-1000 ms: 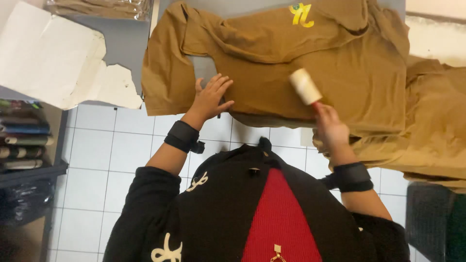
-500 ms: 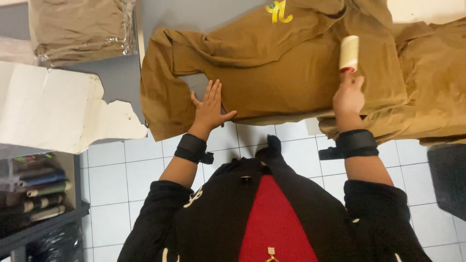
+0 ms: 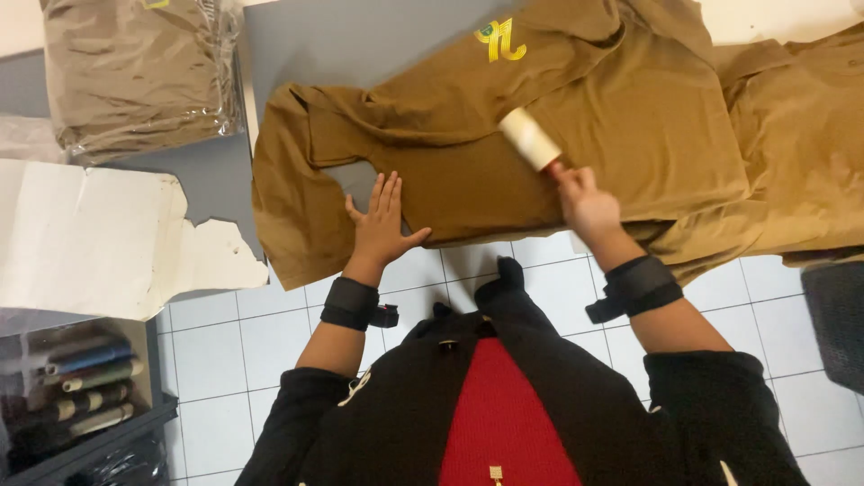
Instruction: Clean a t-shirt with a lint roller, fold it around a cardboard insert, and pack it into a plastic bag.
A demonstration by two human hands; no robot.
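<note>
**Lint roller at work on a brown shirt, hem side in progress**

We look down from a head-worn camera at our own two hands over a grey table [image 3: 360, 36]. A brown shirt [image 3: 630, 117] with a yellow emblem [image 3: 500, 40] on its chest lies spread flat across the table, its near edge hanging just over the table's lip above a white tiled floor [image 3: 234, 351].

Our left hand [image 3: 382, 227] lies flat on the shirt's near left part, fingers spread apart, gripping nothing and pressing the cloth down. Our right hand [image 3: 587, 200] is closed around the handle of a lint roller [image 3: 529, 138], whose pale drum rests on the shirt's middle, tilted toward the far left.

We judge the rolling to be under way: the drum sits mid-body, and we cannot tell from the cloth which areas have already been covered. The left sleeve, the far chest by the emblem and the right side look as though they may yet need passes.

To the right more brown cloth [image 3: 801, 153] lies bunched, touching the shirt. Far left sits a bagged stack of folded brown garments [image 3: 135, 72], and near left a torn white sheet of paper [image 3: 99, 234].

Against the picture of half a second ago, the roller now sits nearer to us and more to the left on the shirt, leaning rather than pointing away, and our right hand has drawn back toward the near edge. Our left hand keeps its flat, splayed press in much the same spot
</note>
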